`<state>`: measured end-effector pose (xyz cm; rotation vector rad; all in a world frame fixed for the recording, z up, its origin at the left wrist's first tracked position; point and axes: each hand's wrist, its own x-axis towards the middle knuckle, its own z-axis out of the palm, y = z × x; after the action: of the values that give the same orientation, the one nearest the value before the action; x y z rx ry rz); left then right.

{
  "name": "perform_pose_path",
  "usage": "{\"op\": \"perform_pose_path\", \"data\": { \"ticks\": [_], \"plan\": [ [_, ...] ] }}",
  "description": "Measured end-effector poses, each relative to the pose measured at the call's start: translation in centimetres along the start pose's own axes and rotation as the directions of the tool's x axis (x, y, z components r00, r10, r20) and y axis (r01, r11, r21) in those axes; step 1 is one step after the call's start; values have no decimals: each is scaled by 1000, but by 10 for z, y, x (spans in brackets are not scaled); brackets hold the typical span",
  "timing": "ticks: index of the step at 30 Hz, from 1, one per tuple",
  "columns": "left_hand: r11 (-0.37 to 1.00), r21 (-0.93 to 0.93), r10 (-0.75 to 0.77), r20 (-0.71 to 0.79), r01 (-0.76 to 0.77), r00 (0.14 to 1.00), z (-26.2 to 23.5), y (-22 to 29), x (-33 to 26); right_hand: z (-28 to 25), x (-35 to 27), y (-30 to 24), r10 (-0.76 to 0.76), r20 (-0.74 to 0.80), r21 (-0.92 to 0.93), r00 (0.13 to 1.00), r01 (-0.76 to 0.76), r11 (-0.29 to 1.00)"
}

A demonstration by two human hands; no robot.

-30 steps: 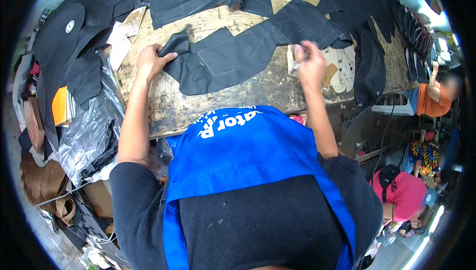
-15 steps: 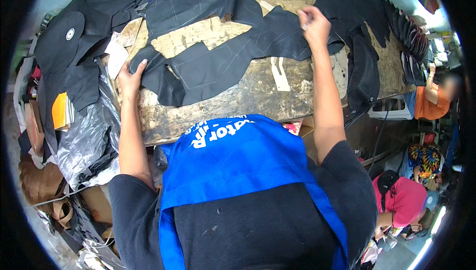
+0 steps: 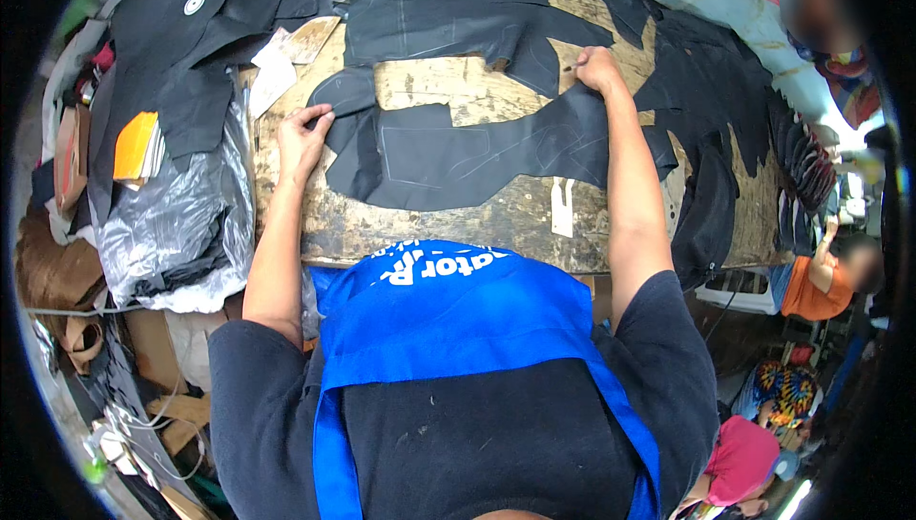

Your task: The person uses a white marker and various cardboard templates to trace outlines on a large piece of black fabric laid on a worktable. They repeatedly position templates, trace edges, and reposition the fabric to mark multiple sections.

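Observation:
A long black cut fabric piece (image 3: 458, 153) with chalk lines lies across the worn wooden table (image 3: 448, 224). My left hand (image 3: 303, 138) presses down on its left end, fingers spread on the cloth. My right hand (image 3: 598, 70) grips the piece's upper right end, fingers closed on the edge. More black cut pieces (image 3: 448, 14) lie beyond it toward the far side of the table.
A plastic bag with dark scraps (image 3: 167, 224) hangs at the table's left, with an orange object (image 3: 134, 143) above it. Pale paper patterns (image 3: 277, 67) lie at the far left. Stacked black pieces (image 3: 806, 162) sit right. Other people (image 3: 821, 281) are at lower right.
My right hand has moved up and away along the fabric to its far right end, drawing the piece out flat. My left hand shifted slightly right, staying on the left end.

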<state>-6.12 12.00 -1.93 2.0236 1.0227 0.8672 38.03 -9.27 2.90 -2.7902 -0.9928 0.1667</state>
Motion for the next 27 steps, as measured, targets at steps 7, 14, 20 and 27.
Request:
{"op": "perform_pose_path", "data": {
  "ticks": [7, 14, 20, 27],
  "plan": [
    [982, 175, 84, -99, -66, 992, 11, 10, -2, 10, -86, -26, -132, -766, 15, 629, 222, 975],
    [921, 383, 94, -56, -66, 994, 34, 32, 2, 56, -129, 6, -179, -541, -31, 822, 194, 981],
    [890, 390, 225, 79, -238, 971, 68, 55, 5, 39, -85, 77, -162, -555, -15, 816, 186, 983],
    [775, 590, 29, 325, -226, 945, 52, 54, 9, 7, -109, -22, -298, -746, 91, 595, 535, 840]
  ]
}}
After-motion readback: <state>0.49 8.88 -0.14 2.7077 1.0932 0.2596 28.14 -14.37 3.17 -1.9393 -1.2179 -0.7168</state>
